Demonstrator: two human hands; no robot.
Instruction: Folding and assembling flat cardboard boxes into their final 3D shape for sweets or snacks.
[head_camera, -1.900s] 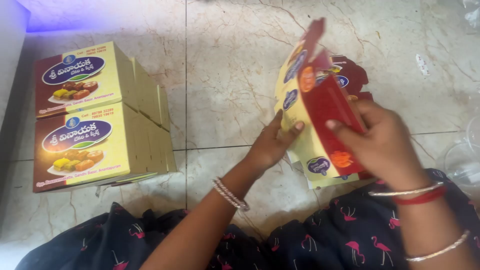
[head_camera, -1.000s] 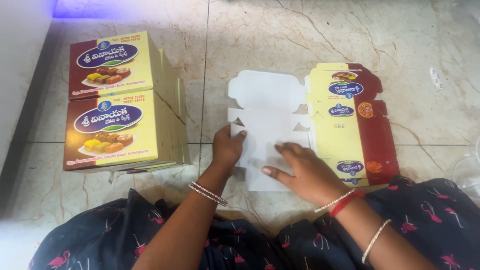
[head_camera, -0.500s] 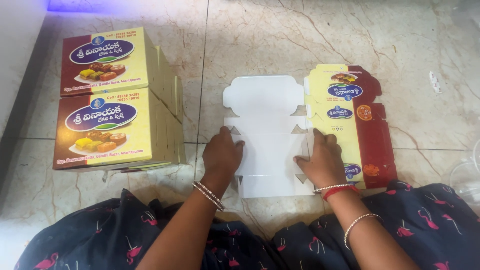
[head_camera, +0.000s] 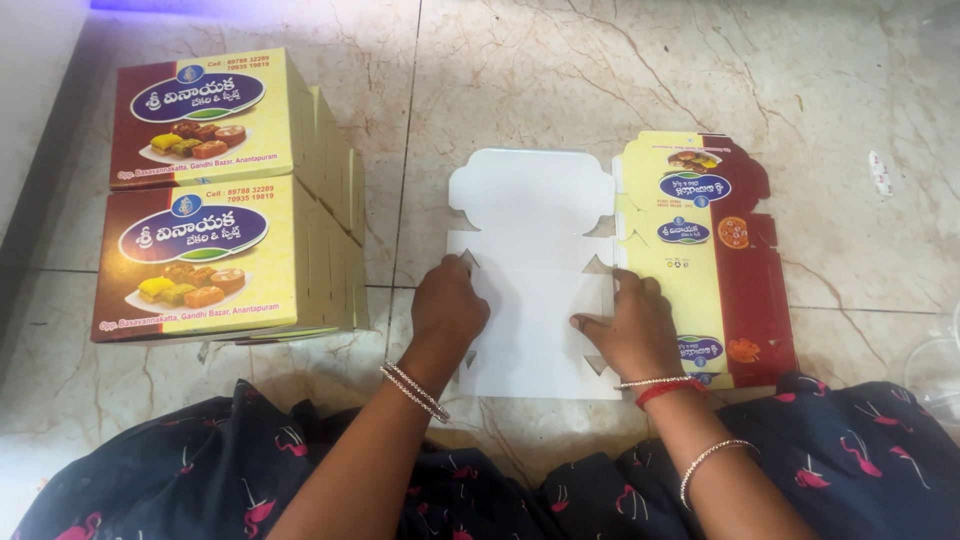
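Carton blank (head_camera: 535, 290), die-cut and unfolded, lies white side up on the marble floor, directly in front of the seated person and toward the near edge of the floor in view. Left hand (head_camera: 447, 305) presses flat on the blank's left margin beside a notch; right hand (head_camera: 632, 325) presses on the right margin. Neither hand has a grip on anything: both are open, palms down, fingers spread on the card.

Step in hand, by judgement: the blank is being held flat along its score lines, ahead of raising the side panels. The next move would call for thumbs or fingertips to get under the side flaps and fold them upward along the creases, evenly on both sides.

Condition of the blank: clean, uncreased, plain white inner face, rounded tab at the far end, triangular notches at the panel junctions.

A printed flat carton (head_camera: 705, 255), yellow and maroon, lies face up touching the blank's right edge and is partly overlapped by it. Two assembled yellow boxes (head_camera: 215, 195) with sweet pictures stand side by side near the left edge of the floor, well apart from the hands.
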